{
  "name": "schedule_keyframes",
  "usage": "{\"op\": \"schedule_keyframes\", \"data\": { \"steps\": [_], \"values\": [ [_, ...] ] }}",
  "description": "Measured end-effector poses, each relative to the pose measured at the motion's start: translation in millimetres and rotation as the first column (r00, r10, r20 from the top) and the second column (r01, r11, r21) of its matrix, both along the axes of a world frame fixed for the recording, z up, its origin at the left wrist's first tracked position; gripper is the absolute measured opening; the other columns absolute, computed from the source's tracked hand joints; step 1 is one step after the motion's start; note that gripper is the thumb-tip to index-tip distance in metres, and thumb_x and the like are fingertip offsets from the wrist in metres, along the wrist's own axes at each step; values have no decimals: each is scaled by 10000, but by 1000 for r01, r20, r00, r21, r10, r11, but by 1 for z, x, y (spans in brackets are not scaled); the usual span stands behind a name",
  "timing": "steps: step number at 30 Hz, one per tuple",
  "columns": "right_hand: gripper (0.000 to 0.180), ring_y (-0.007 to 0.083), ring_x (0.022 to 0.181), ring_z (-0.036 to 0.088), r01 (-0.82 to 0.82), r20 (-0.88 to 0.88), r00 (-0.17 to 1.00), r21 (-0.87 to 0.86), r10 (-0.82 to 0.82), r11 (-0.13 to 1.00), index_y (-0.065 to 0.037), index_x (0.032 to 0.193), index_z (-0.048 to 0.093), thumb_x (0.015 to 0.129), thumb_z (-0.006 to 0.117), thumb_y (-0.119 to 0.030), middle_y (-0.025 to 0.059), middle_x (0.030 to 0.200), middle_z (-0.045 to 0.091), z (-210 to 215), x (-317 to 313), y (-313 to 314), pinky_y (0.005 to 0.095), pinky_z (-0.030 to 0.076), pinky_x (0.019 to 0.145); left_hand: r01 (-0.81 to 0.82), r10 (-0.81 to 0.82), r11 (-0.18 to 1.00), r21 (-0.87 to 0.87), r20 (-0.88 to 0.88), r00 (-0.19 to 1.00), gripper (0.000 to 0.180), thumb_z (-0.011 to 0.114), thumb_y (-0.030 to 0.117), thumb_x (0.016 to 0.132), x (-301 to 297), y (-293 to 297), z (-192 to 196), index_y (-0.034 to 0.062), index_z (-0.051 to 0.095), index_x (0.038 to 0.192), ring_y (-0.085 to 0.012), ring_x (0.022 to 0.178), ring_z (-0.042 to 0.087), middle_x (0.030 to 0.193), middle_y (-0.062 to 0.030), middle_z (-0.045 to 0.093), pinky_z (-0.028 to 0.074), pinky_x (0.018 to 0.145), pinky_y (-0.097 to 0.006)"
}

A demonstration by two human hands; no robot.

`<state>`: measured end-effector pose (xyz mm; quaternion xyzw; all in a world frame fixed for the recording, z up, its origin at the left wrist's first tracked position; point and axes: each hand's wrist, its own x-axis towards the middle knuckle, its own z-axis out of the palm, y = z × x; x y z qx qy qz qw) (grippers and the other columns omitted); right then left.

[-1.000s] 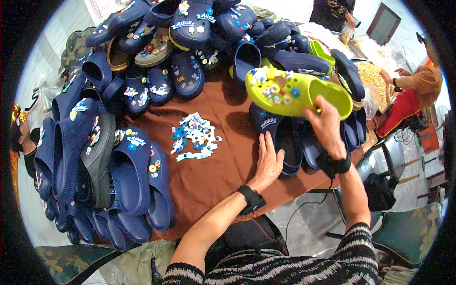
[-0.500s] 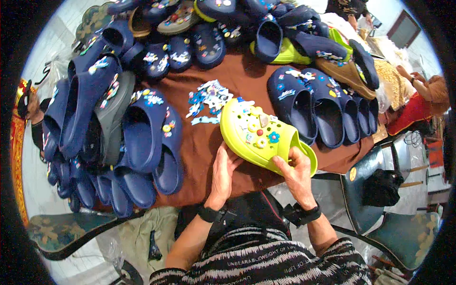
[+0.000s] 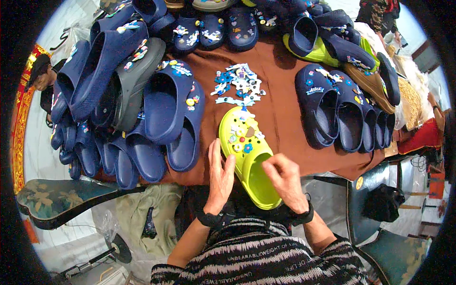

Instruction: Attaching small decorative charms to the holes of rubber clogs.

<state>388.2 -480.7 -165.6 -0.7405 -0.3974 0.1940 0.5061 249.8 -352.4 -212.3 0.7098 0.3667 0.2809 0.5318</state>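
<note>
A lime-green clog lies with its toe on the brown cloth and its heel toward me, over the table's near edge. Several coloured charms sit in the holes of its upper. My left hand rests against the clog's left side, fingers stretched and thumb apart. At the right rim of the foot opening, my right hand has its fingers curled, the thumb over the opening; its fingertips are partly hidden. Just beyond the toe is a pile of loose white and blue charms.
Navy clogs crowd the left, among them a grey clog. More navy clogs line up at the right. Brown cloth covers the table. Chairs stand close to its near side. Other people are around the table.
The clog has turned from slanting rightward to pointing more away from me, heel nearer. My right hand has shifted from the heel strap to the opening's right rim. The view has shifted too.
</note>
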Motion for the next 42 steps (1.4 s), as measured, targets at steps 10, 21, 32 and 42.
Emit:
{"op": "schedule_keyframes", "data": {
  "steps": [10,21,32,42],
  "values": [
    [420,478,996,592,-172,74,978,-247,196,954,-49,1267,504,851,562,-54,263,1115,618,-16,15,10,530,498,823,52,-42,958,281,-41,998,888,550,-110,743,3,-15,3,3,184,1544,-444,1465,205,1556,-287,210,208,1208,-467],
    [490,408,1023,657,-266,-157,961,-311,227,912,-7,1284,554,950,622,-358,264,1062,674,-16,8,16,458,521,859,87,-11,915,394,-192,981,849,592,-85,748,-16,-1,5,32,257,1520,-454,1426,251,1528,-268,259,228,1191,-497],
    [539,371,1026,628,-165,112,978,-96,175,982,16,1324,553,933,646,-343,228,1189,623,-35,65,134,442,498,868,118,-21,932,343,-275,961,939,706,-18,748,-4,12,-1,28,191,1532,-500,1443,172,1567,-266,177,201,1199,-522],
    [163,368,848,605,-184,214,961,8,178,983,-16,938,582,862,688,-113,174,936,571,-35,46,132,447,492,721,163,-49,933,322,-335,941,908,638,-75,779,-4,11,-6,14,159,1544,-448,1495,88,1593,-287,117,134,1230,-487]
  ]
}}
